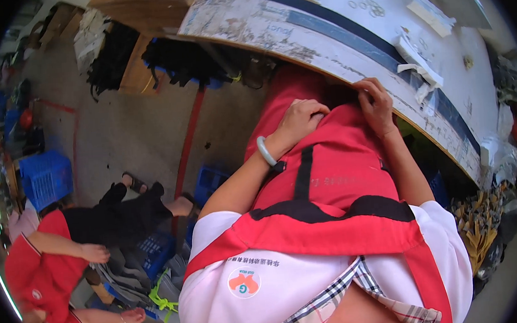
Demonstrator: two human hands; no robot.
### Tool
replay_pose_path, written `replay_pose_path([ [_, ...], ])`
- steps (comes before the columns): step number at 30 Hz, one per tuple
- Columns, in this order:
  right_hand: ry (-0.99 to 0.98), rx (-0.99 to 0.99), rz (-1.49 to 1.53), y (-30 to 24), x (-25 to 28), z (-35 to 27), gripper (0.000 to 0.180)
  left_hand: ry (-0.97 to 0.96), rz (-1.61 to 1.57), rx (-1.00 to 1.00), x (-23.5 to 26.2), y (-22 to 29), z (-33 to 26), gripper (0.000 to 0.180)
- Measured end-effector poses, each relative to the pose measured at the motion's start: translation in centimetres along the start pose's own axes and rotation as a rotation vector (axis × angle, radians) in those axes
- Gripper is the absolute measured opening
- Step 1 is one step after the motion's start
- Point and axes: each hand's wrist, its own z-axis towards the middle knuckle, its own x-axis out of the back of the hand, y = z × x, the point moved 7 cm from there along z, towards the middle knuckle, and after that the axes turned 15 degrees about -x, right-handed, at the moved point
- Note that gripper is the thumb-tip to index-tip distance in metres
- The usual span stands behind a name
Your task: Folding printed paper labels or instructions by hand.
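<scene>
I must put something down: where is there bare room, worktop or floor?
Bare: the left stretch of the worktop, between its near edge and the dark strip, and the grey floor between the blue crate and the long red line. Crowded: the worktop's right, with white scraps, and the floor at lower left, with blue baskets and a co-worker.

White shirt [218,307]: I get a row of dark characters [261,263], upside down from my view, beside a round orange-and-white logo [244,282] with a letter and tiny lettering. Red apron [367,192]: pale print [333,180], too faint for me. Bench [229,19]: scrawled marks [278,30] along the near edge. Co-worker's red shirt [44,278]: small pale badge [36,294], unreadable from here.
</scene>
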Motion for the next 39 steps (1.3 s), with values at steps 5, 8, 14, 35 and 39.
replay_pose_path([
  [5,-0.138,-0.087,0.057,0.4,-0.6,0.1,0.012,-0.083,0.001,0.121,0.6,-0.7,-0.6,0.016],
  [8,-0.085,-0.080,0.150,0.7,1.7,-0.2,0.013,-0.121,-0.006,0.141,0.1,-0.5,-0.3,0.014],
  [14,0.174,-0.255,0.112,6.0,10.6,0.7,0.015,-0.204,0.099,0.153,-0.7,-1.2,0.7,0.014],
  [35,0.326,-0.791,0.198,21.5,17.6,-1.5,0.035,-0.445,0.034,-0.155,-12.6,5.1,22.1,0.025],
  [39,0.276,-0.819,0.218,20.5,17.5,-1.1,0.037,-0.401,0.252,-0.364,-17.4,4.1,28.1,0.038],
])
